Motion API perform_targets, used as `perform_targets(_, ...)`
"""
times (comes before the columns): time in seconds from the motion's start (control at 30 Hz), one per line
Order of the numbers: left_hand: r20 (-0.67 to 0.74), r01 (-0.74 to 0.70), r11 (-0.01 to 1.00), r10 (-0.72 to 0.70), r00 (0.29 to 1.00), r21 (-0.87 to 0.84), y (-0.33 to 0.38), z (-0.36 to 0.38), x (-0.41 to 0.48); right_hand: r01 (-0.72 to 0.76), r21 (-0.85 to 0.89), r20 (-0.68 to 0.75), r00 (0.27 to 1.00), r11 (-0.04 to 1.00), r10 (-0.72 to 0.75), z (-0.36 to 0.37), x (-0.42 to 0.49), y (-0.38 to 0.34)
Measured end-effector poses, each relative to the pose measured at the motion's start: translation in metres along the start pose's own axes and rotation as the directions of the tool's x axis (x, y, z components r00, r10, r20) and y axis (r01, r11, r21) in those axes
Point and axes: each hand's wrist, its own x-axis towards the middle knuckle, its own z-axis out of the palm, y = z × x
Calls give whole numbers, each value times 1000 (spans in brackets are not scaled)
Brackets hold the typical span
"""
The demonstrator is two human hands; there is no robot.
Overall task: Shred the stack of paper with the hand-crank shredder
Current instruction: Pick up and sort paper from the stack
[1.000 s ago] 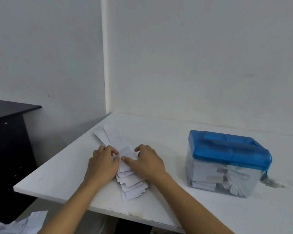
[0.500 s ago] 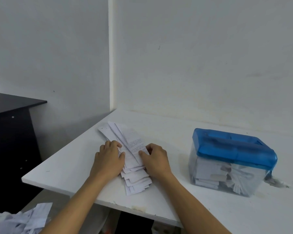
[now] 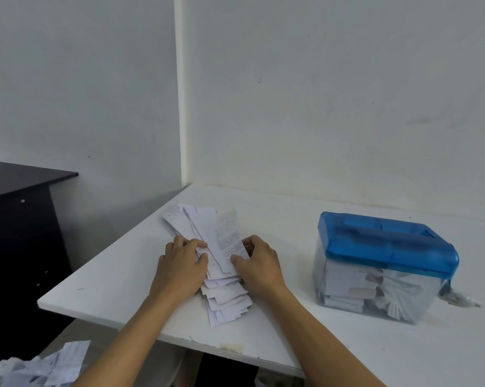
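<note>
A fanned stack of white paper slips (image 3: 207, 233) lies on the white table (image 3: 291, 219), near its left edge. My left hand (image 3: 182, 263) rests on the stack's left side with curled fingers on the sheets. My right hand (image 3: 259, 263) pinches the top slip, a printed one, at its right edge between thumb and fingers. The hand-crank shredder (image 3: 383, 263), a clear bin with a blue lid, stands to the right, apart from both hands. Its bin holds shredded paper, and its crank (image 3: 456, 296) sticks out at the lower right.
White walls meet in a corner behind the table. A dark cabinet (image 3: 20, 233) stands to the left, past the table's edge. Loose paper scraps (image 3: 40, 367) lie low at the bottom left, below table height.
The top printed slip has swung to the right on the stack as my right hand took its edge. My left hand stays on the stack.
</note>
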Motion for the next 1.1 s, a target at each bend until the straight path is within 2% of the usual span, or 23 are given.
perform_targets(0.27,17,-27,999,26,1000,38,2,-1,-1,53,11,0,999,999,-53,-2,-4,-4)
perform_targets(0.5,23,-22,998,21,1000,53,2,-1,-2,125,85,8,992,989,-126,-9,-8,-9)
perform_targets(0.7,33,-25,998,23,999,59,2,-2,-2,86,290,-18,996,953,-84,-14,-8,-12)
perform_targets(0.8,-102,-91,995,95,990,48,7,-7,-6,66,422,4,997,904,-74,-20,-6,-14)
perform_targets(0.83,-160,-123,992,122,980,2,12,-9,-7,59,474,35,996,879,-85,-23,-6,-15)
perform_targets(0.87,-196,-121,986,97,976,-113,18,-13,-9,55,516,67,992,855,-104,-25,-6,-17)
perform_targets(0.9,-190,-80,958,27,981,-275,26,-18,-10,49,547,93,989,836,-119,-27,-5,-20)
perform_targets(0.97,-88,44,839,-109,990,-543,41,-28,-8,57,581,116,982,812,-152,-29,-3,-23)
perform_targets(1.03,-35,62,777,-108,994,-626,51,-36,-6,73,598,130,974,798,-186,-33,-4,-31)
perform_targets(1.1,-4,34,763,-48,999,-646,64,-43,-6,87,611,118,973,786,-200,-40,-7,-42)
